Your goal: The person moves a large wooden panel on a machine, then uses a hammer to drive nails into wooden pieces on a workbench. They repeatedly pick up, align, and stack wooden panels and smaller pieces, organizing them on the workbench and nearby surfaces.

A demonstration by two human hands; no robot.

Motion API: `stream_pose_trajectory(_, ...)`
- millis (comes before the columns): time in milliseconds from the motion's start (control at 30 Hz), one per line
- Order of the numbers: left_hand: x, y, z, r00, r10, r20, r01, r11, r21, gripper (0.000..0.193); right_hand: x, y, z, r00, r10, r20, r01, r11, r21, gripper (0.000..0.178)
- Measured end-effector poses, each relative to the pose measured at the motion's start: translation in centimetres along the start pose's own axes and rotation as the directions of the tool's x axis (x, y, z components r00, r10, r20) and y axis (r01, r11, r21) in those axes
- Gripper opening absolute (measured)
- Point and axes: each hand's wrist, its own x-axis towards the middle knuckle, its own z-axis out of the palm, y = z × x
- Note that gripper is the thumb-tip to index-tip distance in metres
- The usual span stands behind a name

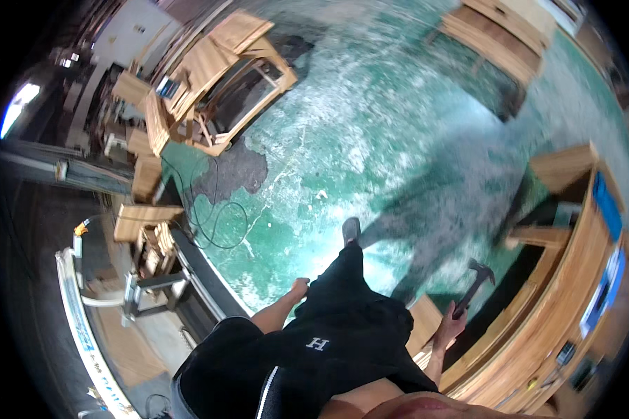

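My right hand (450,326) is closed around the handle of a dark claw hammer (474,288). The hammer's head points away from me, above the floor and left of a long wooden workbench (573,279). Beside my right forearm, pale wooden boards (425,322) show in part. My left hand (300,287) hangs in front of my dark clothing, apart from the things around it. Its fingers are too small and turned away to make out. One shoe (351,230) is stretched forward on the floor.
Worn green floor (342,146) stretches ahead, with a loose dark cable (220,246) on it. A wooden workbench (217,70) stands far left, a wooden cabinet (493,42) far right. Close on my left are a metal frame (157,283) and a white curved rail (77,328).
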Motion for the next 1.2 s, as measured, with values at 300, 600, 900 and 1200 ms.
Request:
stream_pose_trajectory(300,14.7,5.2,-20.7,0.933,0.322,-0.162,-0.359,0.863,-0.354,0.022,12.2,-28.8,24.7,0.719,-0.403,0.567,0.497,0.868,-0.014,0.026)
stream_pose_trajectory(600,23.9,14.0,-34.7,0.966,-0.177,-0.191,-0.063,0.553,-0.831,0.011,20.3,-10.6,47.2,0.551,0.588,0.592,-0.250,0.793,-0.555,0.026)
stream_pose_trajectory(900,42.5,26.0,-59.6,0.773,-0.063,-0.632,-0.068,0.981,-0.181,0.052,30.6,-46.6,59.2,0.487,0.486,0.725,0.045,0.815,-0.577,0.027)
stream_pose_trajectory(1200,48.7,38.4,-106.6,0.157,-0.156,-0.975,-0.269,0.943,-0.194,0.031,40.0,-81.9,80.5,0.470,0.147,0.870,0.320,0.891,-0.323,0.030)
